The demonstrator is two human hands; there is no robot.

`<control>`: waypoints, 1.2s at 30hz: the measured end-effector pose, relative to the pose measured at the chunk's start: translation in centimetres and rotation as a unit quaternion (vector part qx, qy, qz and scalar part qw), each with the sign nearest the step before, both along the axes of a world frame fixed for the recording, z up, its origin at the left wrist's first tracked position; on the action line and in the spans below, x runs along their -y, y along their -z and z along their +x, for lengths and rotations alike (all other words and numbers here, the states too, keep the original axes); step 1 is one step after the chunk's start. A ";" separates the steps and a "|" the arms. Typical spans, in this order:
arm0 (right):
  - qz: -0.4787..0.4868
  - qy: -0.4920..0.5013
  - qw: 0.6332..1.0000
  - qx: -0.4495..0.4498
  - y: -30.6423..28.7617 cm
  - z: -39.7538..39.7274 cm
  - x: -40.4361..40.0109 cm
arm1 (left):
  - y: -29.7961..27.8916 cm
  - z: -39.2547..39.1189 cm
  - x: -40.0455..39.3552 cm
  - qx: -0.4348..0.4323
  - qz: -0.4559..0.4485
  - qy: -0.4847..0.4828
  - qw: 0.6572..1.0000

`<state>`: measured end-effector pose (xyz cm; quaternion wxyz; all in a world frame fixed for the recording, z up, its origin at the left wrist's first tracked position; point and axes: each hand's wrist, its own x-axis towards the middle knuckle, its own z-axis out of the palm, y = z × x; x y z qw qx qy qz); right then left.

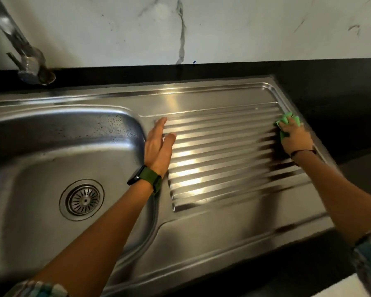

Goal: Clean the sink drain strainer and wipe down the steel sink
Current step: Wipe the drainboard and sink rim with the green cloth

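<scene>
The steel sink [201,239] fills the view, with its bowl at the left and a ribbed drainboard [221,159] at the right. The round drain strainer [82,200] sits in place in the bowl's floor. My right hand [296,139] grips a green cloth [286,120] and presses it on the far right end of the ribs. My left hand [157,146] lies flat with fingers apart on the drainboard's left end, beside the bowl. It holds nothing and wears a green-strapped watch on the wrist.
A chrome faucet [26,58] rises at the back left from the black countertop [334,86]. A white marble wall [180,28] stands behind. Water drops speckle the bowl's back wall [116,125].
</scene>
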<state>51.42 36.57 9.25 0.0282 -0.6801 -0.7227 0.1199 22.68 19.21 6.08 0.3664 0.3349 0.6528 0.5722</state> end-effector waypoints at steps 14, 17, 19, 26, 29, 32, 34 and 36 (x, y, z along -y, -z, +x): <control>0.030 -0.415 0.906 -0.084 2.6 -15.4 14.5 | -0.8 2.5 2.4 0.046 -0.015 -0.042 0.998; 0.058 -0.330 0.938 -0.089 2.3 -7.7 10.4 | -0.7 3.2 3.1 0.027 -0.016 -0.037 0.999; 0.066 -0.265 0.961 -0.052 2.2 -1.9 6.5 | -0.6 3.4 3.4 0.033 -0.013 -0.040 0.999; 0.061 -0.089 0.994 0.007 1.2 4.8 2.9 | -0.1 4.5 4.1 0.040 -0.010 -0.059 0.997; 0.064 -0.148 0.986 -0.035 1.1 -0.2 7.0 | -0.4 4.5 4.0 0.056 -0.001 -0.061 0.997; 0.056 -0.279 0.954 -0.094 1.5 -7.7 14.2 | -0.5 4.3 4.1 0.079 0.011 -0.050 0.996; 0.051 -0.355 0.928 -0.101 1.7 -12.9 18.4 | -0.5 4.1 4.2 0.104 0.011 -0.039 0.994; 0.049 -0.388 0.918 -0.067 1.8 -15.6 20.6 | -0.5 4.0 4.3 0.127 0.004 -0.037 0.991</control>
